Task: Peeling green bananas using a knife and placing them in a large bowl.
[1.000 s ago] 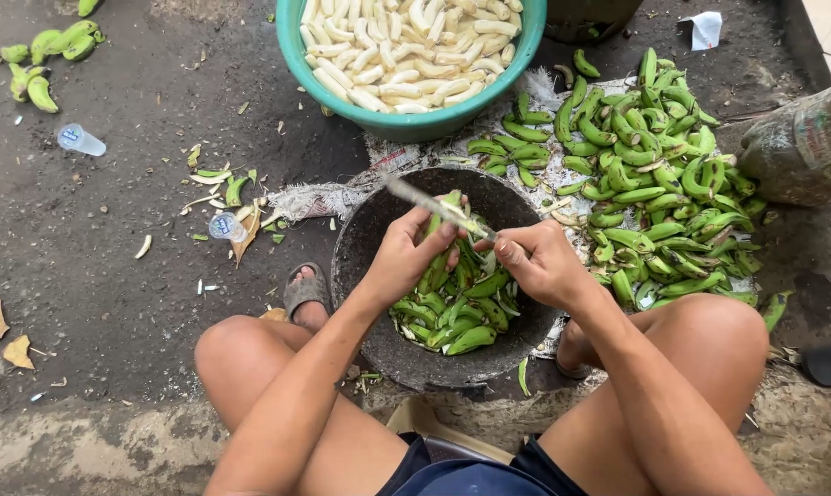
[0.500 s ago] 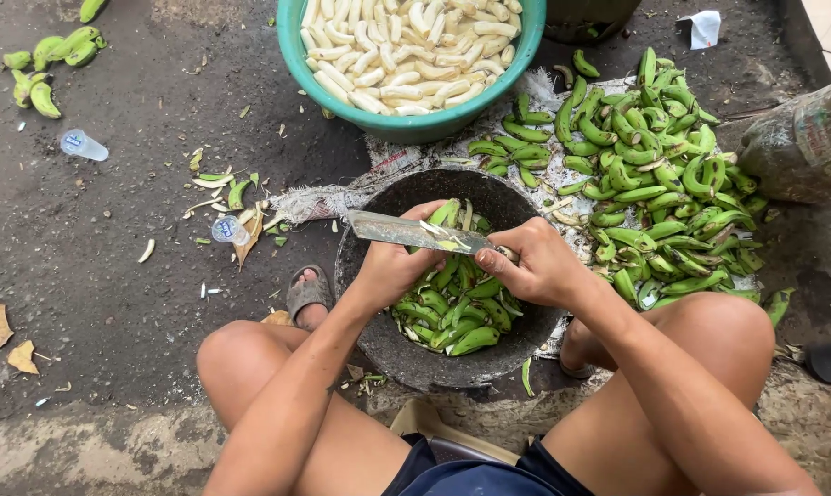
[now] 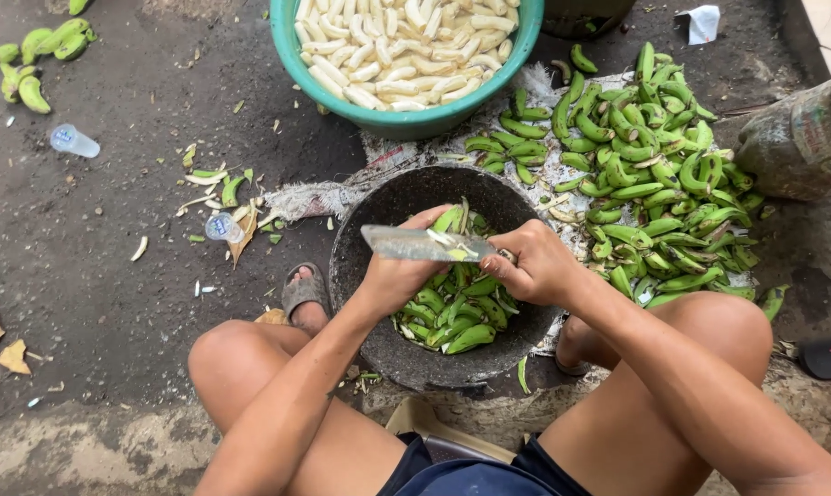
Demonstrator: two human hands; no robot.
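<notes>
The person sits low on the ground with knees apart, both hands over a dark round bowl that stands between the feet. The right hand is above the bowl's right half, its grip pressed shut around the handle of a knife; the flat blade runs leftward across the bowl, with scraps of green peel stuck to it. The left hand is above the bowl's left half, just under the blade, its grip curled around a green banana whose tip pokes up behind the blade; how firmly it pinches I cannot tell. Inside the bowl lies a heap of green peels. Beyond the bowl, touching or nearly touching its far rim, stands a teal basin filled with peeled pale bananas. To the right of the bowl a big pile of unpeeled green bananas spreads over a sheet on the ground. Left of the bowl, peel scraps and a small clear plastic cup lie scattered, and a sandalled foot rests just beside the bowl's left edge.
</notes>
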